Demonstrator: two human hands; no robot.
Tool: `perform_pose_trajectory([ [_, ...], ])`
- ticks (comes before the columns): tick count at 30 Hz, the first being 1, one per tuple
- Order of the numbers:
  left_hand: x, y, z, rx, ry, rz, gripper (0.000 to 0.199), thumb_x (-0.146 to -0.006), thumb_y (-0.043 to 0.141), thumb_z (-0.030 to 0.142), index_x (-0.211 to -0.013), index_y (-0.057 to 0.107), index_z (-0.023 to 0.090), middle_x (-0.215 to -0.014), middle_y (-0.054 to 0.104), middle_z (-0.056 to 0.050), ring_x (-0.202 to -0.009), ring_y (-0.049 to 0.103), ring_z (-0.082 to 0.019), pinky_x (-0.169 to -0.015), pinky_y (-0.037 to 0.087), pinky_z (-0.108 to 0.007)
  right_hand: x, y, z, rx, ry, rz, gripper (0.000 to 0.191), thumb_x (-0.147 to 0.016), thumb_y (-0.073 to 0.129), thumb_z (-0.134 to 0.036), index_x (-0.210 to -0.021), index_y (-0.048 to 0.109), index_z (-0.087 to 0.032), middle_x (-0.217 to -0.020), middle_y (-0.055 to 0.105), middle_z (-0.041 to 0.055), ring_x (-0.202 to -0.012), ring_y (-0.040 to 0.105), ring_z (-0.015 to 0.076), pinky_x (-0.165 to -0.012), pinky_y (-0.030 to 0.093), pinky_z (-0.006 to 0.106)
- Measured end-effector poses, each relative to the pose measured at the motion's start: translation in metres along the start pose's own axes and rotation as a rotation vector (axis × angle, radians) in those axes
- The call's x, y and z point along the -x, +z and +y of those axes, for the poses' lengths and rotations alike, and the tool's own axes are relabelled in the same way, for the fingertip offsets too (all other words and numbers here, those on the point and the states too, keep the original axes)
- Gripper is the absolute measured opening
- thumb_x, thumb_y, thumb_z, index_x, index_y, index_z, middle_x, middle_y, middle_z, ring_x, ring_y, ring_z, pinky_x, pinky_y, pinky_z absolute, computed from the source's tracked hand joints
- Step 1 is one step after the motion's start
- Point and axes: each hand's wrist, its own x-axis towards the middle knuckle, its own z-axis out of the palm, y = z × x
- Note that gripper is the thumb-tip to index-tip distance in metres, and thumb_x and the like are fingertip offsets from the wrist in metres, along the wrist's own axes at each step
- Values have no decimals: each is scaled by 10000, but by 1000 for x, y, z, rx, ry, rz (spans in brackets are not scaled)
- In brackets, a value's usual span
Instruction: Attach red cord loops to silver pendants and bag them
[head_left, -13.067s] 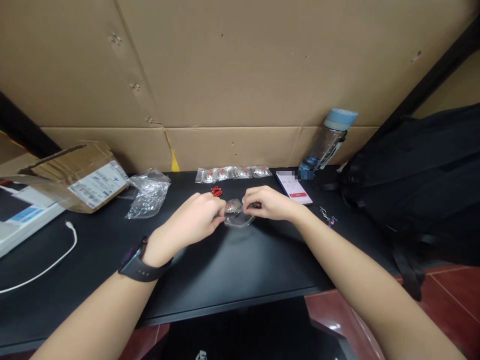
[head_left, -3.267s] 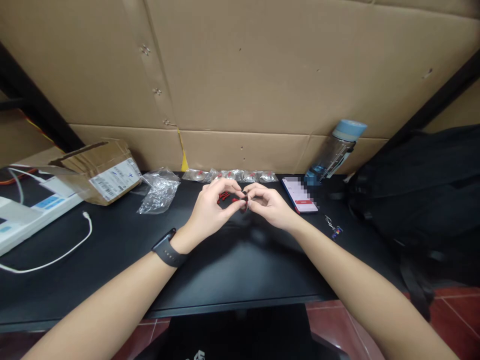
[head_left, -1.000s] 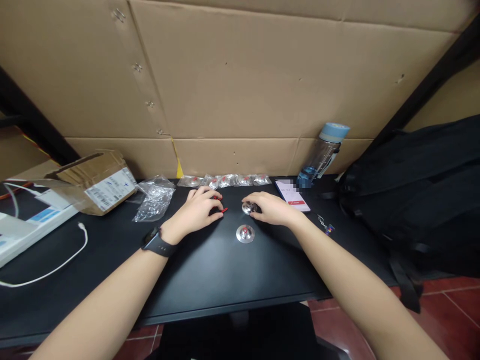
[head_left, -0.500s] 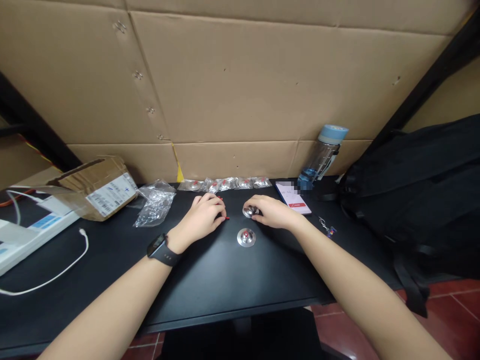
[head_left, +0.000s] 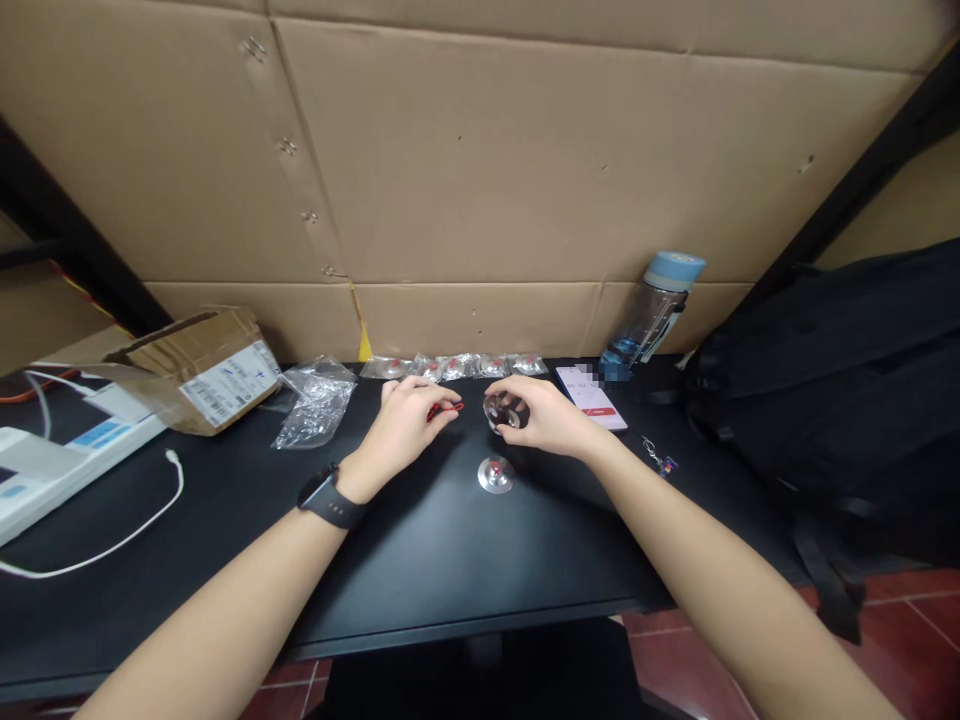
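With the left hand pinching red cord and, apart from it, the right hand clamped on 1 tilted disc, a light rim grip should serve best, clear of the domed disc lying nearer the person on the surface.

Near side: open strip of black desk between the forearms, reaching from the front edge to one metal disc, lying flat in mid-lane. Centre: narrow gap between left hand, pinching a small red item, and right hand, gripping a second disc. Rear: row of wrapped discs before the cardboard wall. Right: phone just beside right hand; bottle, keyring, bulky black backpack beyond. Left: passage between left hand and crumpled plastic bag; carton behind.
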Motion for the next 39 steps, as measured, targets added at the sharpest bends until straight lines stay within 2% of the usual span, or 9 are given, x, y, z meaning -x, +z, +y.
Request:
perform_pose_trajectory([
  [6,1,-5,9,-22,35,63,166,-971,620,367,-962,771,297,-1000,775,-19,-1085,612,-251,-942,339,-445,-2,7,-16,-240,9,64,484,-735,704,-120,-1201,620,-222,-1200,667,74,-1006,689,200,-810,590,312],
  [10,4,-10,20,-14,52,105,174,-986,605,372,-966,759,292,-1041,747,-21,-1082,614,-238,-936,334,-437,-2,15,-24,-393,34,122,474,-756,727,-155,-1208,602,-226,-1200,661,83,-1053,701,224,-851,608,344],
  [14,7,-12,32,-8,68,182,179,-983,605,364,-947,762,285,-1159,679,-44,-1184,563,-260,-962,337,-438,0,21,-29,-543,38,154,486,-758,767,-173,-1204,587,-236,-1232,649,81,-1098,698,231,-902,606,354],
  [18,9,-12,40,-44,97,255,153,-965,629,340,-927,766,285,-1189,643,-60,-1233,516,-277,-984,340,-452,0,24,-31,-663,21,162,508,-749,799,-171,-1203,584,-241,-1238,636,75,-1073,709,223,-929,609,368],
  [28,15,-14,52,-224,131,300,136,-966,605,239,-920,732,246,-1207,661,-98,-1249,501,-308,-901,320,-478,2,29,-31,-560,21,218,515,-739,831,-201,-1201,605,-234,-1213,697,88,-1091,718,259,-925,624,400],
  [31,15,-12,50,-205,129,314,136,-964,602,230,-918,728,247,-1192,666,-97,-1230,507,-306,-895,324,-475,2,31,-31,-534,16,250,474,-739,844,-227,-1159,626,-233,-1226,708,91,-1075,723,256,-914,627,402],
  [35,13,-11,45,-135,131,357,115,-950,631,269,-901,734,262,-1117,670,-81,-1194,518,-297,-902,341,-467,3,28,-31,-541,34,263,310,-739,866,-299,-979,690,-214,-1253,705,100,-1019,731,239,-907,635,403],
  [39,12,-14,45,-135,141,373,124,-954,629,283,-903,741,270,-1101,670,-81,-1200,517,-300,-916,341,-473,2,20,-32,-609,28,193,315,-744,868,-338,-981,714,-199,-1264,682,109,-1001,729,224,-925,632,402],
])
